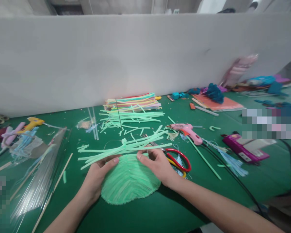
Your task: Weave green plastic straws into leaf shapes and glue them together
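Left hand (pixel 100 173) curls nearly closed at the upper left of a green leaf-shaped pipe-cleaner panel (pixel 131 183), our thumb on its face, most fingers hidden behind. Right hand (pixel 157 163) pinches the upper right edge likewise. We have the panel between both hands, low over the near middle of the green desk (pixel 126 221); whether it touches down, we cannot tell.

Just beyond its top edge we see a loose, criss-crossed bunch of pale green pipe cleaners (pixel 126 146). Beside our right hand: scissors (pixel 184 160) with red and yellow handles. Farther right, a pink hot glue gun (pixel 188 131), nozzle leftward; then a blue tassel (pixel 234 161) and a magenta device (pixel 244 149) we cannot identify.

Left of our left hand: a thin wooden stick (pixel 52 194) and a clear plastic sleeve (pixel 35 194). Toward the back, more green cuttings (pixel 138 116), then a multicoloured pipe-cleaner pile (pixel 133 101) near the white partition (pixel 87 58).
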### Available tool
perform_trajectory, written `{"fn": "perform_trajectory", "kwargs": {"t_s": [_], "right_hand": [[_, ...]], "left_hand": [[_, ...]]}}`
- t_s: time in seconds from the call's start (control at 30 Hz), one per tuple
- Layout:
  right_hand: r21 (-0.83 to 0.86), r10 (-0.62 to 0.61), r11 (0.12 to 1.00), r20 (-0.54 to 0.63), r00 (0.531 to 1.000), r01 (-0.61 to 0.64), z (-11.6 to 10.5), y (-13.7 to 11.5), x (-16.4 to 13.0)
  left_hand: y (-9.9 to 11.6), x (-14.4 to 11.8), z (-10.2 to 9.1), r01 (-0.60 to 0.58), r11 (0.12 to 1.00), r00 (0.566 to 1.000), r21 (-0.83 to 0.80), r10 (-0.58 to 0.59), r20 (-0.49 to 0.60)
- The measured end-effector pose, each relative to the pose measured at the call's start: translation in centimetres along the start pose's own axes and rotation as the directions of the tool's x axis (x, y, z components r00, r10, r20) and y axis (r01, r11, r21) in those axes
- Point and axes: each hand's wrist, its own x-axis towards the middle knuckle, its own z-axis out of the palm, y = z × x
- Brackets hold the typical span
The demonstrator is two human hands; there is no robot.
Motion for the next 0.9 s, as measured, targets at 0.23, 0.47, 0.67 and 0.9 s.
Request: {"fn": "perform_trajectory", "kwargs": {"t_s": [0.23,0.47,0.67,0.9], "right_hand": [[0.232,0.063,0.971,-0.009,0.998,-0.059,-0.66,-0.23,-0.01],[0.226,0.089,0.970,-0.012,0.996,-0.084,-0.93,-0.15,0.24],[0.185,0.090,0.980,-0.075,0.993,-0.075,-0.80,-0.09,0.38],[0.133,0.046,0.990,-0.027,0.999,-0.042,-0.50,-0.17,0.37]], "left_hand": [[0.17,0.24,-0.36,0.009,0.998,1.000,-0.061,-0.009,0.001],[0.43,0.21,-0.28,-0.001,0.997,1.000,-0.079,0.002,0.012],[0.49,0.04,-0.18,-0.013,0.998,1.000,-0.063,0.012,-0.010],[0.45,-0.31,-0.22,0.033,0.997,0.999,-0.072,-0.031,0.035]]}}
